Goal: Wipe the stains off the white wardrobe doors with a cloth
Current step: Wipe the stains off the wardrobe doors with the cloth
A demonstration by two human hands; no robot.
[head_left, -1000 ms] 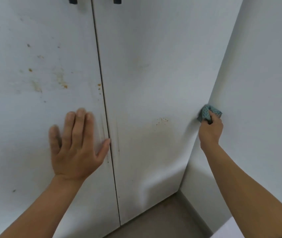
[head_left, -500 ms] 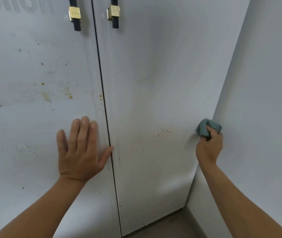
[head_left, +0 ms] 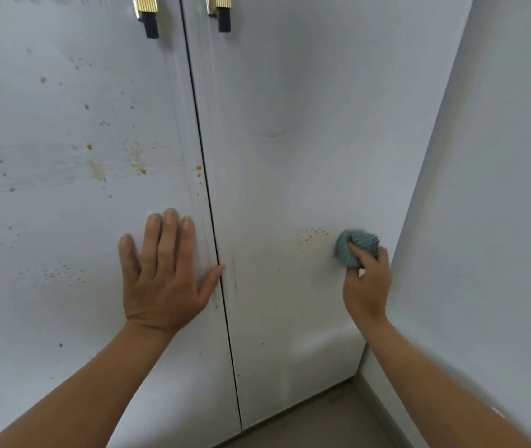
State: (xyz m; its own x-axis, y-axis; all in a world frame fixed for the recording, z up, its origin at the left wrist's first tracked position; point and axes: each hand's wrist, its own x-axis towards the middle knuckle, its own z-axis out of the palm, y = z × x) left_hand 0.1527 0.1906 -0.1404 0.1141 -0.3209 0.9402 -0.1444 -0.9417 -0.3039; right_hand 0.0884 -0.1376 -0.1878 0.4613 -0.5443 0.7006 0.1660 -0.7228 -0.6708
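While against the right door (head_left: pixel 290 124), cloth (head_left: pixel 353 246) in right hand (head_left: pixel 367 287).

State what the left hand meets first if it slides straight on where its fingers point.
Probably the orange-brown stains on the left wardrobe door, just above the left hand.

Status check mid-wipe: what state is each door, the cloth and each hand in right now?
left door: closed, speckled with orange-brown stains.
right door: closed, with a speck cluster beside the cloth.
cloth: bunched up, against the right door.
left hand: flat, fingers straight, on the left door.
right hand: grips the cloth.
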